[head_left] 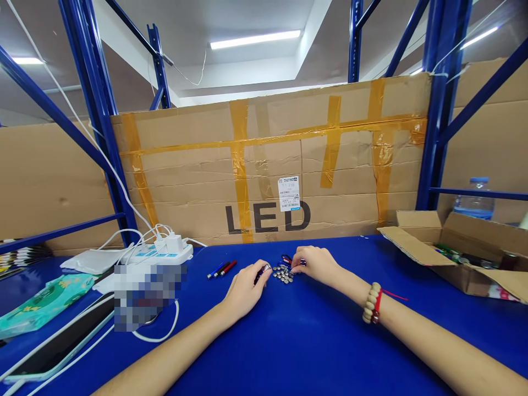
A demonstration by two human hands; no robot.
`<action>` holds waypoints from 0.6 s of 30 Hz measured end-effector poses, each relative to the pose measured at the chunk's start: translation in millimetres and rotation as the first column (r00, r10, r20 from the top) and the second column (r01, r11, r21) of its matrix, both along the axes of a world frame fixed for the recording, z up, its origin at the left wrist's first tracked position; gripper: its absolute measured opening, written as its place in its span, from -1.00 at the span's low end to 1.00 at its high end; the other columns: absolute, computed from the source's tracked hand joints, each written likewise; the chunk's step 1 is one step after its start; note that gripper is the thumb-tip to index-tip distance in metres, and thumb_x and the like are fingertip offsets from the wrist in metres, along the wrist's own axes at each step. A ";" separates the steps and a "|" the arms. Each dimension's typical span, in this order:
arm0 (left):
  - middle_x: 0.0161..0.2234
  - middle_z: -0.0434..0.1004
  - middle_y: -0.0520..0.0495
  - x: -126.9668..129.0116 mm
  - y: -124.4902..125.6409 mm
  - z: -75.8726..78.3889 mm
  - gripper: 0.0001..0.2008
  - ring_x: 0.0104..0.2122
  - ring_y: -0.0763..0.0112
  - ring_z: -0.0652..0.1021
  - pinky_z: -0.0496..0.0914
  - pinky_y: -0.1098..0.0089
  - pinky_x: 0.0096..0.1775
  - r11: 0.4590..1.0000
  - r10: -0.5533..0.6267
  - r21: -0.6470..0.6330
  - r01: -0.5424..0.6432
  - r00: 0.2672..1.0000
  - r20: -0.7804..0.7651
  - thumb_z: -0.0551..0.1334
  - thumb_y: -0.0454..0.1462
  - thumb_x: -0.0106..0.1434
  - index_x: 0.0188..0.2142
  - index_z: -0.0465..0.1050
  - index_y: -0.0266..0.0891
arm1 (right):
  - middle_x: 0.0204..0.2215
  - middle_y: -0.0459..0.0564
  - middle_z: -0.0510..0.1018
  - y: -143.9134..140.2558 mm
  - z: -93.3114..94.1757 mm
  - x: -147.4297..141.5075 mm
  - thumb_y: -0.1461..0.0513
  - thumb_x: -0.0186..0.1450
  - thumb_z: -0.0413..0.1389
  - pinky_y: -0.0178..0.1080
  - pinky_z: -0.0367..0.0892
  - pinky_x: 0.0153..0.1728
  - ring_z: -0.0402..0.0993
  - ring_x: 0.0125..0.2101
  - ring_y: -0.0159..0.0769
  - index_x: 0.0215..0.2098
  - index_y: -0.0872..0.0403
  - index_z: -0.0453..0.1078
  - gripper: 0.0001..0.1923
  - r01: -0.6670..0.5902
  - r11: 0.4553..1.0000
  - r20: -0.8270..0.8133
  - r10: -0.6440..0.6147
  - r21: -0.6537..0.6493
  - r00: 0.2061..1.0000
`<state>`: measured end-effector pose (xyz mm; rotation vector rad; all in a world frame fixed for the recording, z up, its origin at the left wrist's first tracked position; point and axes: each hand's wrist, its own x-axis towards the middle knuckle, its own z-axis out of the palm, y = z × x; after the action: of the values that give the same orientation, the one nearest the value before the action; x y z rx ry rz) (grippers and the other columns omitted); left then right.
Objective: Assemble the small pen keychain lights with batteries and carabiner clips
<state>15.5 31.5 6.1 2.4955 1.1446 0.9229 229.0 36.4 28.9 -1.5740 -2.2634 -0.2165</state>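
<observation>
Small heap of silvery button cells (pixel 282 273) on blue tabletop (pixel 313 335), left hand (pixel 244 289) at nine o'clock pinching a dark slim pen-light (pixel 261 273), right hand (pixel 317 265) at three o'clock fingertips pressed on cells, apparently picking; spare pens (pixel 221 269) beyond, cardboard box (pixel 462 250) far right.

Two hands (pixel 247 286) work over one pile of button cells (pixel 283 273), with three pens (pixel 221 269), one power strip (pixel 165 252), one cardboard box (pixel 466 258) and one water bottle (pixel 474 199) around.
</observation>
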 end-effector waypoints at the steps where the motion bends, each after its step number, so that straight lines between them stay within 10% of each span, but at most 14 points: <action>1: -0.50 0.39 0.06 -0.4 -0.3 0.4 -0.76 -0.43 0.37 0.45 0.28 0.44 -0.34 1.000 0.000 0.014 0.000 1.000 -0.019 -0.07 -0.15 0.33 -0.29 0.30 -0.16 | -0.37 -0.12 0.56 0.4 -0.1 0.2 0.23 0.16 0.19 -0.35 0.11 -0.52 0.47 -0.34 -0.27 -0.44 -0.05 0.50 -0.95 -0.001 1.000 0.001 0.001 0.000 1.000; 18: -0.39 0.49 -0.02 -12.5 1.2 5.1 -0.80 -0.38 0.32 0.51 0.30 0.43 -0.36 0.955 -0.042 0.266 0.129 0.949 -0.312 -0.04 -0.18 0.33 -0.26 0.28 -0.18 | -0.37 -0.10 0.54 16.8 -10.8 21.2 0.10 0.24 0.05 -0.34 0.17 -0.50 0.46 -0.39 -0.30 -0.42 -0.06 0.50 -0.80 -0.144 0.990 -0.019 0.145 0.003 0.989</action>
<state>2.9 32.7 11.1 2.9789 1.0354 0.7416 250.3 53.1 18.1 -1.3974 -2.3494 -0.1637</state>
